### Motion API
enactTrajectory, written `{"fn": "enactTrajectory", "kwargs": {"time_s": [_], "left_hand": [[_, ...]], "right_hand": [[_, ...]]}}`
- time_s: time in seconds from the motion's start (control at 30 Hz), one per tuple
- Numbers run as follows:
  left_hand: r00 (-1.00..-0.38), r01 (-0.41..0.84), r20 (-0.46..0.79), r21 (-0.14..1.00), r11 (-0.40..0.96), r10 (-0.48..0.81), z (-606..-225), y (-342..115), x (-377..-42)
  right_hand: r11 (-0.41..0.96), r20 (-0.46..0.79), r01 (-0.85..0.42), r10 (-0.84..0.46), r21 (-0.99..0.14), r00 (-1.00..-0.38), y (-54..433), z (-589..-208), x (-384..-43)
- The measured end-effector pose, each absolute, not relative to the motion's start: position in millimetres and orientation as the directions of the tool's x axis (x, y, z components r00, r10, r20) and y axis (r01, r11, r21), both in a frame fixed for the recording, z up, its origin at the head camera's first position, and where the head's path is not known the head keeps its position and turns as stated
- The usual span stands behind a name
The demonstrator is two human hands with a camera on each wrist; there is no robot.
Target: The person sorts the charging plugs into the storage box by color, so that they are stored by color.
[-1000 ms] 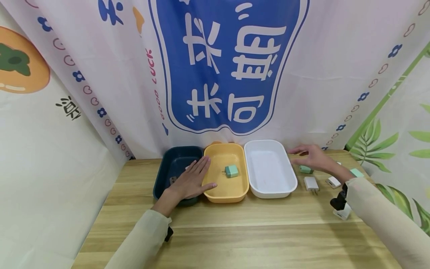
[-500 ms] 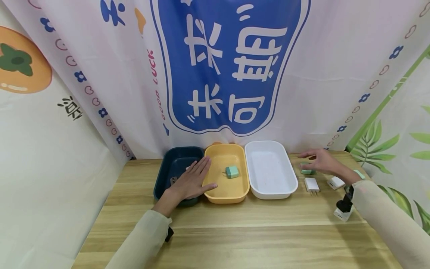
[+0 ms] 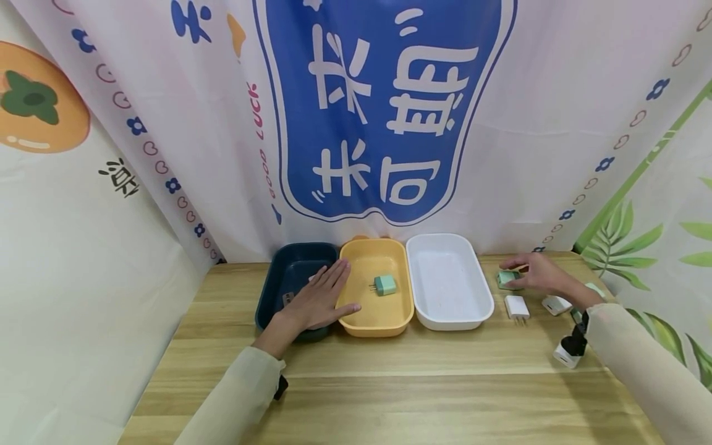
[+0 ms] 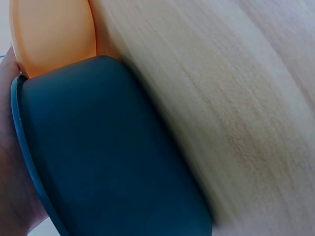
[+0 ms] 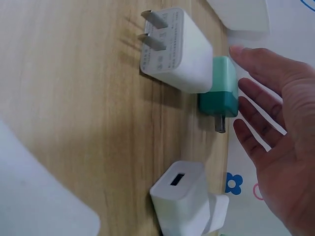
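Note:
My left hand (image 3: 313,303) lies with straight fingers across the adjoining rims of a dark blue tray (image 3: 266,290) and a yellow tray (image 3: 374,329); the left wrist view shows it at the dark tray's rim. Over at the right, my right hand (image 3: 541,275) is at a two-tone green charger plug (image 3: 506,279), thumb and fingers spread around it. In the right wrist view the fingertips are close against the green charger (image 5: 219,86), and I cannot tell whether they touch it. A white charger plug (image 5: 184,51) lies beside it.
A white tray (image 3: 449,324) stands right of the yellow one, which holds another green charger (image 3: 385,285). More white chargers, including one (image 3: 567,355) near my right wrist, lie on the wooden table (image 3: 389,389). A printed curtain (image 3: 500,185) hangs behind.
My right hand has shifted to the right and lowered onto the green charger, its fingers coming closer around it. My left hand has stayed in place on the tray rims.

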State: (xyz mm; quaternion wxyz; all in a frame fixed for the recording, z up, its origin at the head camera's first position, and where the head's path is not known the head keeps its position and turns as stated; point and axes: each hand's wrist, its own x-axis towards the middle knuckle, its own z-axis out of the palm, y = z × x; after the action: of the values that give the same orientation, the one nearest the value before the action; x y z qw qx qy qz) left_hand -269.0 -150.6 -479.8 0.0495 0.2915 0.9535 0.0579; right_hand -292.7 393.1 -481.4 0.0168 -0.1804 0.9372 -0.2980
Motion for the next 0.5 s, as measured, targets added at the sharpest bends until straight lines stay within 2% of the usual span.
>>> {"fn": "enactTrajectory", "kwargs": {"time_s": [0.5], "left_hand": [[-0.833,0.537,-0.08,0.119,0.835,0.547,-480.2,-148.5,-270.1]], "right_hand": [[0.769,0.105,-0.362,-0.364,-0.526,-0.926,401.3,-496.2,-294.6]]}}
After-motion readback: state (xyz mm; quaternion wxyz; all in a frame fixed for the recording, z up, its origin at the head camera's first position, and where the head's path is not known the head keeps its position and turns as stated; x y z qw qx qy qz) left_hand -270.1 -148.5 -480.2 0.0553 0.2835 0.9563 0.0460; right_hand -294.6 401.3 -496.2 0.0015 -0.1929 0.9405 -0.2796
